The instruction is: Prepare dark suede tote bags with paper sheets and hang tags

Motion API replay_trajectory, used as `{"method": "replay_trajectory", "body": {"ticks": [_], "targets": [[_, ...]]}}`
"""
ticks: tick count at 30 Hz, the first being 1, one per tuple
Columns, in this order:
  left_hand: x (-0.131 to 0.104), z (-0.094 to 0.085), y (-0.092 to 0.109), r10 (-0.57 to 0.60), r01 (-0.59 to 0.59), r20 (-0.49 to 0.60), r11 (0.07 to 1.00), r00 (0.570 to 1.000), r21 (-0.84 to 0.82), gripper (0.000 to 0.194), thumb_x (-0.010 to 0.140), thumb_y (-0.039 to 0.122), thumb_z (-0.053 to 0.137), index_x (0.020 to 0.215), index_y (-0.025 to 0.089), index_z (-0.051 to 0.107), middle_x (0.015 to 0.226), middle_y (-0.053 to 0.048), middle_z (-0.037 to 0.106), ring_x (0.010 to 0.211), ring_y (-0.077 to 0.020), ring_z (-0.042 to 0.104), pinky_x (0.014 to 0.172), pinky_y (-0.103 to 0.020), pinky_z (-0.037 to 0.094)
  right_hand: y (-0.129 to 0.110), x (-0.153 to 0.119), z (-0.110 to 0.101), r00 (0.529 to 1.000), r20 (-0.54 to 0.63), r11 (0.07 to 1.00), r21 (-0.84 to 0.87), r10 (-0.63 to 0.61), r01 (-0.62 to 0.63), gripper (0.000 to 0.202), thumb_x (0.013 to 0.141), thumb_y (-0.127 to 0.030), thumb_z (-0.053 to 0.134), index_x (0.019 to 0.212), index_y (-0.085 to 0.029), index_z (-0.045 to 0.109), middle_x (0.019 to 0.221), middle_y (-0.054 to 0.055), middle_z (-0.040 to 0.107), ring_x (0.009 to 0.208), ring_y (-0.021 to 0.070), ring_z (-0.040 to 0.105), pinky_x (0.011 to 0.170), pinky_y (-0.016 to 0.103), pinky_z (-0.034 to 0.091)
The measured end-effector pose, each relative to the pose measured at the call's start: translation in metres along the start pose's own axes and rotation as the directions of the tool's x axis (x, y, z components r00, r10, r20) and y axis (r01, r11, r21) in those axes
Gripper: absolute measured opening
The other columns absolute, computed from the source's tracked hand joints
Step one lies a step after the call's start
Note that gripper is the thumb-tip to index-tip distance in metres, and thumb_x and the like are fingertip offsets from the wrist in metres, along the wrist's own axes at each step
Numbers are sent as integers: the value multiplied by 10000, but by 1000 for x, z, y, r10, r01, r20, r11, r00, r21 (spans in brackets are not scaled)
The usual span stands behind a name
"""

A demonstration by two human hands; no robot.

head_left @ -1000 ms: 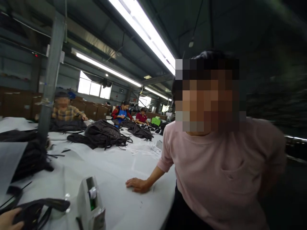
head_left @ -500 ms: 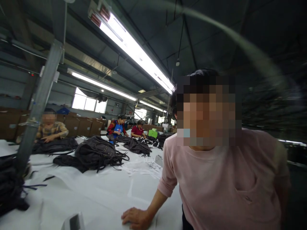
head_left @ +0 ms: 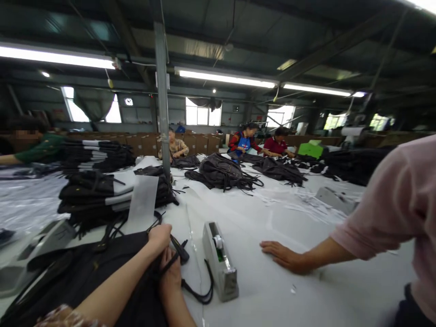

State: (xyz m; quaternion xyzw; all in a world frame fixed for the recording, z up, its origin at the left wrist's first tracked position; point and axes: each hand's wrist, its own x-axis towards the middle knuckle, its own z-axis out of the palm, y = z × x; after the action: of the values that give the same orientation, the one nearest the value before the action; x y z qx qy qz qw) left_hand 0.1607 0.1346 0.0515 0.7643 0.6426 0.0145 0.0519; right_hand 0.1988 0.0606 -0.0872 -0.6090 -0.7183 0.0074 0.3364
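A black backpack (head_left: 98, 268) lies on the white table in front of me, its straps trailing to the right. My left hand (head_left: 160, 237) is closed at the bag's upper right edge, on the bag's strap. Just below it, my right hand (head_left: 170, 271) grips the same black strap (head_left: 167, 265), the fingers curled and partly hidden. The two hands are close together. To their right stands a grey tape dispenser (head_left: 220, 263), apart from them. A loose strap end curves between the bag and the dispenser.
A stack of folded black bags (head_left: 91, 195) with white sheets lies beyond my hands, near a metal post (head_left: 161, 91). A co-worker in a pink top (head_left: 384, 204) rests a hand on the table at right. Another dispenser (head_left: 44, 245) is at left. Several people work farther back.
My view has swung left and down from the co-worker in pink, who now stands at the right edge. My hands and the backpack have come into view.
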Motion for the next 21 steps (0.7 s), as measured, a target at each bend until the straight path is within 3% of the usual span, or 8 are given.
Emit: {"method": "replay_trajectory", "body": {"ticks": [5, 9, 12, 15, 18, 21], "targets": [[14, -19, -39, -56, 56, -31, 998, 998, -4, 294, 864, 213, 379, 934, 142, 656, 985, -167, 685, 930, -269, 648, 732, -331, 476, 13, -4, 5, 997, 70, 998, -58, 34, -30, 588, 819, -9, 399, 1389, -149, 426, 1353, 181, 507, 1229, 334, 502, 970, 501, 485], [15, -27, -36, 57, -57, -21, 998, 998, 14, 321, 884, 389, 419, 1003, 185, 635, 1063, -123, 669, 995, -249, 623, 778, -314, 469, 7, -4, -2, 995, 100, 999, -34, 18, -15, 609, 795, 32, 365, 1389, -91, 415, 1370, 220, 471, 1241, 341, 487, 992, 520, 459], [13, -15, -15, 134, -136, 42, 989, 990, 57, 321, 762, 359, 647, 1028, 182, 633, 1103, -126, 652, 1015, -280, 615, 818, -361, 476, 2, 0, -13, 996, 90, 999, -39, 16, -12, 616, 791, 40, 355, 1391, -88, 411, 1382, 214, 461, 1251, 334, 477, 1002, 515, 449], [10, 3, 1, 131, -140, 96, 986, 987, 90, 242, 807, 292, 643, 999, 145, 640, 1020, -105, 670, 978, -256, 625, 854, -429, 481, 0, 3, -20, 996, 89, 999, -36, -24, 28, 600, 806, 15, 364, 1396, -90, 402, 1374, 202, 476, 1251, 325, 477, 1012, 497, 444], [10, 15, 1, 108, -116, 96, 990, 990, 77, 232, 894, 319, 548, 1005, 130, 626, 1000, -71, 662, 972, -209, 617, 896, -449, 472, 1, 3, -19, 992, 98, 996, -20, -82, 84, 593, 817, -1, 363, 1402, -94, 394, 1363, 194, 492, 1249, 313, 481, 1025, 477, 436], [16, 20, -13, 92, -93, 72, 996, 993, 12, 223, 869, 311, 571, 989, 129, 623, 1008, -78, 657, 967, -215, 613, 882, -437, 472, 6, 1, -12, 994, 66, 996, -10, -84, 84, 656, 801, 26, 343, 1438, -128, 330, 1384, 173, 475, 1271, 285, 465, 1026, 456, 441]]}}
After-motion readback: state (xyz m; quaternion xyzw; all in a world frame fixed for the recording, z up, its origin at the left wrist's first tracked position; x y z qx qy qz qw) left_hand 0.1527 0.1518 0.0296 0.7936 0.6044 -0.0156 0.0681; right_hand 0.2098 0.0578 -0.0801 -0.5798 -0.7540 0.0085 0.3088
